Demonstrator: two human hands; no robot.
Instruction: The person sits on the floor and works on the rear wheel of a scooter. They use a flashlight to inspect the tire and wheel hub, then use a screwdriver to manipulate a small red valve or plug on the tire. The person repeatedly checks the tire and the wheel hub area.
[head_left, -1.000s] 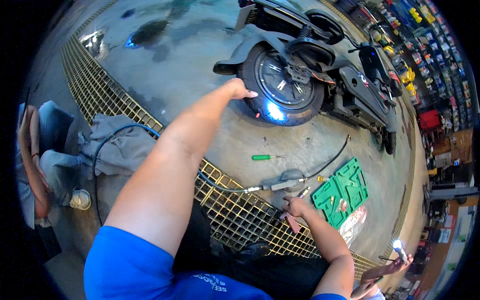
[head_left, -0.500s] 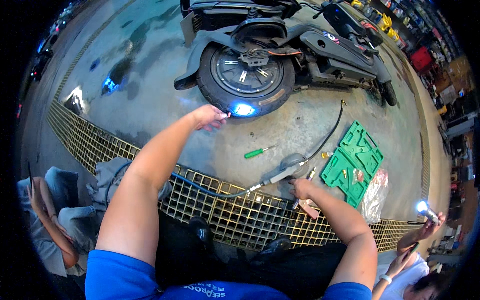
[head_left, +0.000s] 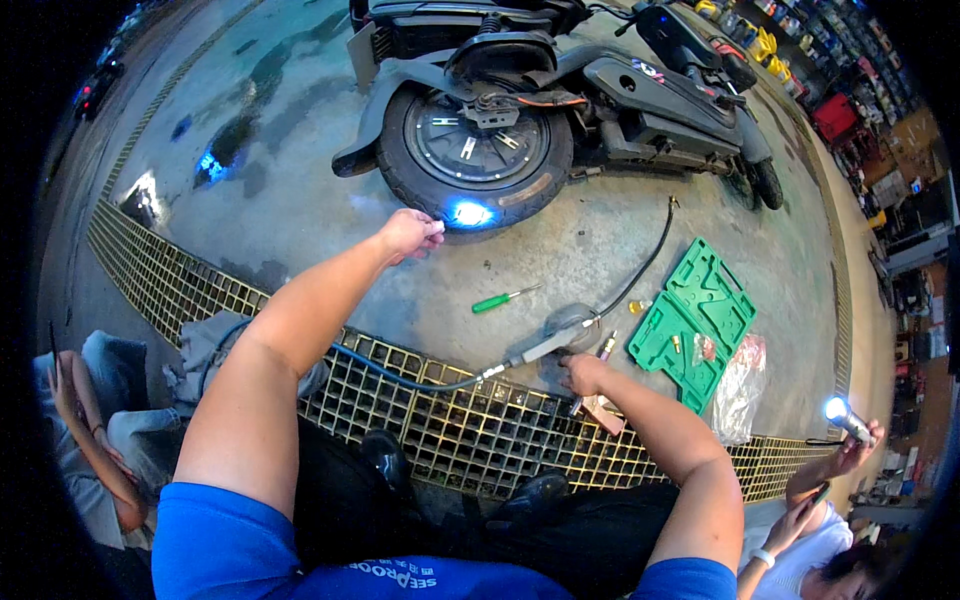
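A thick black rubber tyre (head_left: 510, 205) rings a dark, studded disc hub (head_left: 440, 160) on a grey-and-black scooter (head_left: 650, 110) that seems to lie on its side. I'd expect the rubber to be stiff and grippy, with a heavy machine behind it; the outer tread is the sensible place to hold. The left hand (head_left: 410, 233) is right by its near edge, fingertips drawn together; I can't tell whether they pinch anything. The right hand (head_left: 585, 375), well apart from the tyre on its near right side, has curled fingers beside a flat pinkish block (head_left: 605, 415); whether they grip it is hidden. That block looks light and rigid, best held by its sides. Also nearer me than the tyre are a slim green-handled screwdriver (head_left: 495, 302), a bendy black rubber hose (head_left: 655, 250) and an open, moulded green plastic case (head_left: 690, 320).
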